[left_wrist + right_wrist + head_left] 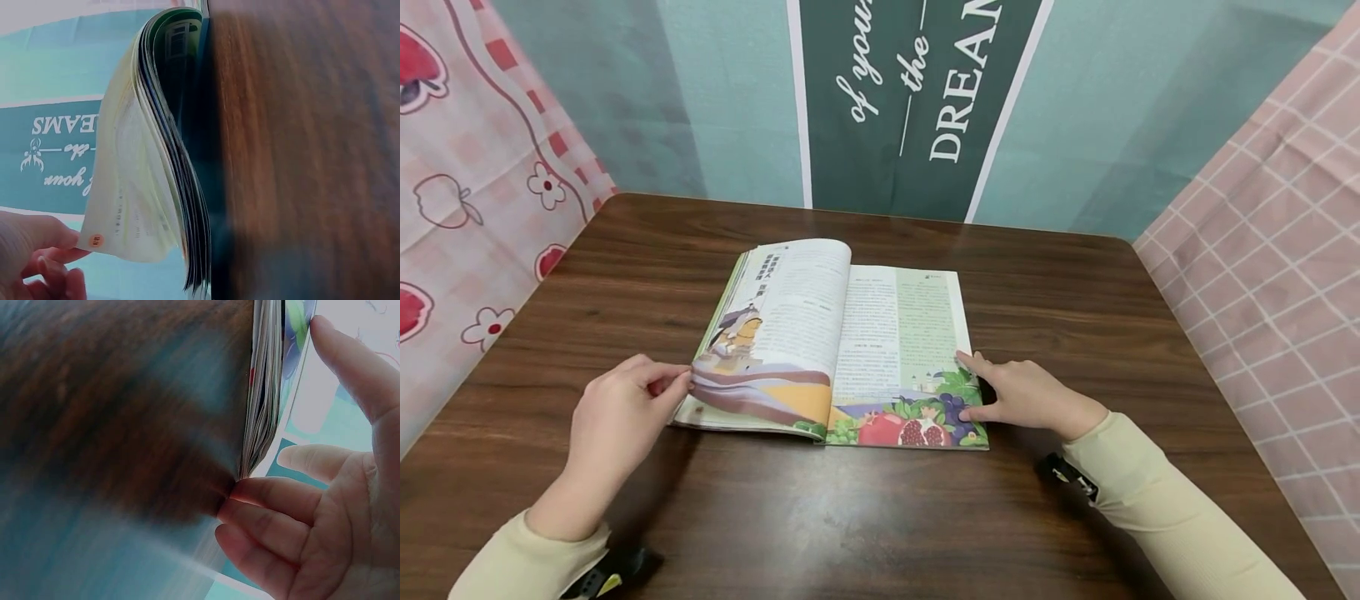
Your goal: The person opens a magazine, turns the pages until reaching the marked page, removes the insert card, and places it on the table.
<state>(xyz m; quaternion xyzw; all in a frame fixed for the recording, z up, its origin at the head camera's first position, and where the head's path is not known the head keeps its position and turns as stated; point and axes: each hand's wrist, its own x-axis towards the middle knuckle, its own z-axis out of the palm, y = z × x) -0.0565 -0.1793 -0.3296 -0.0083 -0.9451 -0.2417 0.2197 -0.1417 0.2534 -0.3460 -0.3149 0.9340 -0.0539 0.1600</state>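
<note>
An open magazine (872,358) lies on the table, its left page (797,333) bowed upward near the spine. My left hand (621,417) pinches the outer edge of that page between thumb and fingers. In the left wrist view the pinched page (125,200) stands away from the stack of pages beneath it, held near its corner. My right hand (1030,396) rests at the right edge of the magazine, thumb and index finger on the printed fruit picture. The right wrist view shows its other fingers (269,519) against the page edges and the tabletop.
The dark wooden table (880,525) reaches back to a green-blue cloth (730,100) with white lettering. A fruit-patterned cloth (475,192) hangs at the left and a pink checked one (1262,225) at the right. Both wrists wear black straps.
</note>
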